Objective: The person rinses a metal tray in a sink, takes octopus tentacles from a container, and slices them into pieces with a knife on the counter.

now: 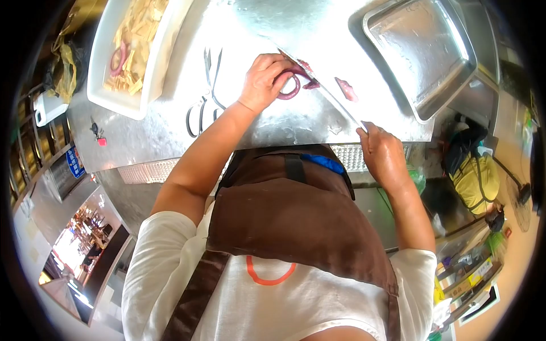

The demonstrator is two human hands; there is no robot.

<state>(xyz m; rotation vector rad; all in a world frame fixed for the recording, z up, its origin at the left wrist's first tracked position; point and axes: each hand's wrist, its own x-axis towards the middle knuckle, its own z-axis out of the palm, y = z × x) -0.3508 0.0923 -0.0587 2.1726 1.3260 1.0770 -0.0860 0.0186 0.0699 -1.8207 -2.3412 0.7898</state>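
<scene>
On the steel table, my left hand has its fingers closed on a curled purple-red piece of meat. My right hand is wrapped round the handle end of a long knife. The blade runs diagonally up and to the left, over the meat and close to my left fingertips. Dark red bits lie along the blade by the meat. A separate pinkish piece rests on the table to the right of the blade.
Open scissors lie left of my left hand. A white bin with yellowish strips and a purple-red piece stands at the upper left. An empty metal tray is at the upper right. A red-tagged key lies near the left edge.
</scene>
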